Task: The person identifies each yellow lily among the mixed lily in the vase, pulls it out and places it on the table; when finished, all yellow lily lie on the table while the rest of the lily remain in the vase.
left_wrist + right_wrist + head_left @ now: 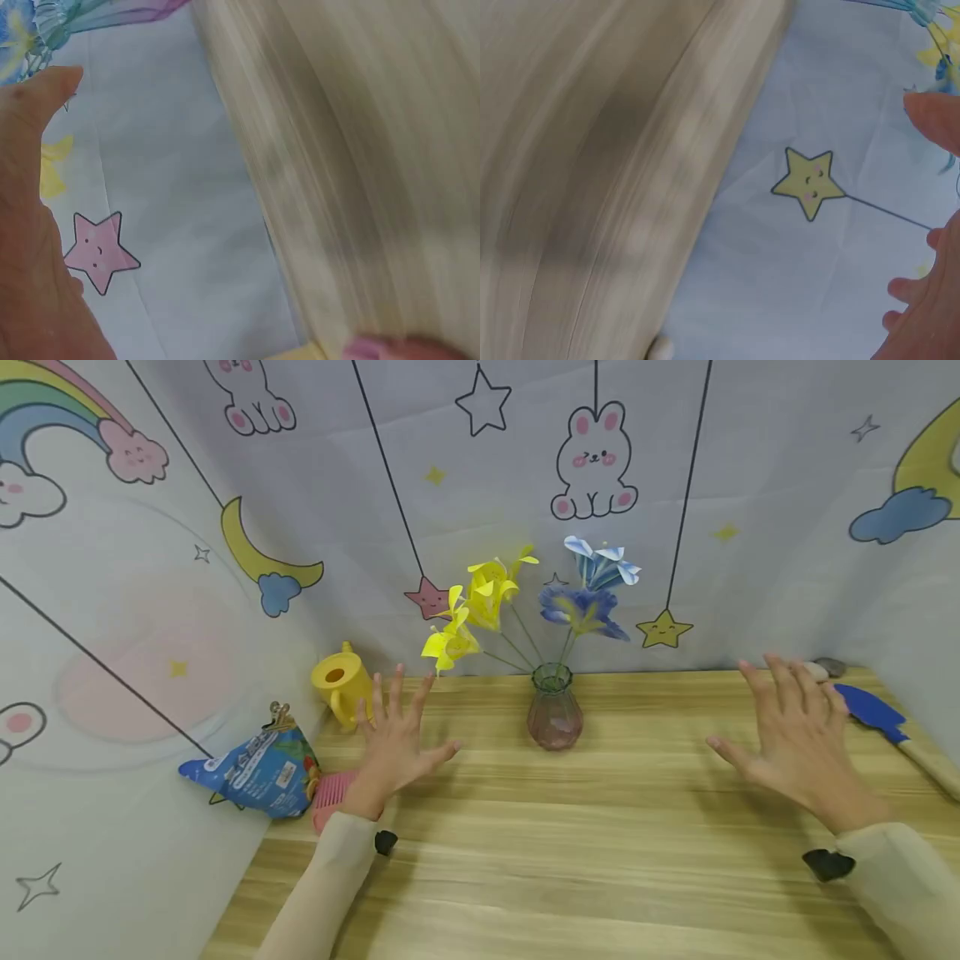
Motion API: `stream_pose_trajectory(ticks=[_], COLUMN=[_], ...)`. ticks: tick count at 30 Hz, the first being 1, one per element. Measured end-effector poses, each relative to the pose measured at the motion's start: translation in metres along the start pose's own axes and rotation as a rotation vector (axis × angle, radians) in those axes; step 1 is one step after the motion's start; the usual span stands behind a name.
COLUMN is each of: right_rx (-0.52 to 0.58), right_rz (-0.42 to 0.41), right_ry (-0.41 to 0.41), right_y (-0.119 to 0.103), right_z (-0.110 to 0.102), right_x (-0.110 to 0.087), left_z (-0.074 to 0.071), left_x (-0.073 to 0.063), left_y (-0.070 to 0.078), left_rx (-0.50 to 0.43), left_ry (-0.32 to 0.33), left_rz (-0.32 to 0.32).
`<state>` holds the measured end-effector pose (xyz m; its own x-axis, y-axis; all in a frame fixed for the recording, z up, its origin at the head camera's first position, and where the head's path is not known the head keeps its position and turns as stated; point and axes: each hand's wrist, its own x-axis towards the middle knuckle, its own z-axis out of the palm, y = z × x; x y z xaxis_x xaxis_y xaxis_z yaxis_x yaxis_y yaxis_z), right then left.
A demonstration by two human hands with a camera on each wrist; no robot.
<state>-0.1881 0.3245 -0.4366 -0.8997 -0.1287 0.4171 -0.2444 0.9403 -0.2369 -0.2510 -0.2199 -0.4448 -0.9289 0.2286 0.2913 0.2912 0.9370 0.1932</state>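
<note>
In the head view, a glass vase point(555, 718) with a greenish rim and pinkish base stands upright near the back of the table. Yellow flowers point(487, 593) lean left out of it, and blue flowers point(588, 610) rise to the right. My left hand point(397, 739) is spread to the left of the vase, its fingers straight and holding nothing. Beyond its fingertips is a yellow watering can point(343, 681). On the other side, my right hand point(798, 743) is spread with nothing in it, beside a blue-bladed trowel point(870, 708).
A blue printed bag point(262, 772) closed with a clip point(280, 717) leans at the left wall. Partly behind my left wrist lies a pink ridged object point(330, 795). Stones point(828, 667) sit in the back right corner. A printed cloth point(510, 485) hangs behind the wooden table point(555, 860).
</note>
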Motion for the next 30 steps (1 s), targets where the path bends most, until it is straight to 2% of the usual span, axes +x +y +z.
stream_pose_trajectory(ticks=[9,13,19,23,30], right_rx=[0.238,0.333,0.438,0.481,0.519], right_rz=[-0.097,-0.144,-0.115,-0.094,-0.108], right_ry=[0.005,0.016,-0.030,-0.063,-0.047], right_y=[-0.018,-0.028,-0.042,-0.051,-0.064], right_z=[0.003,0.003,0.001,0.001,0.004], right_x=[0.005,0.007,0.007,0.009,0.013], left_z=[0.017,0.024,0.036,0.046,0.060], left_x=[0.005,0.008,0.014,0.016,0.025], left_y=[0.034,0.047,0.065,0.076,0.095], left_rx=[-0.233,-0.339,-0.475,-0.583,-0.729], left_ry=[-0.116,-0.131,-0.151,-0.194,-0.232], left_rz=[0.047,0.082,0.166,0.145,0.086])
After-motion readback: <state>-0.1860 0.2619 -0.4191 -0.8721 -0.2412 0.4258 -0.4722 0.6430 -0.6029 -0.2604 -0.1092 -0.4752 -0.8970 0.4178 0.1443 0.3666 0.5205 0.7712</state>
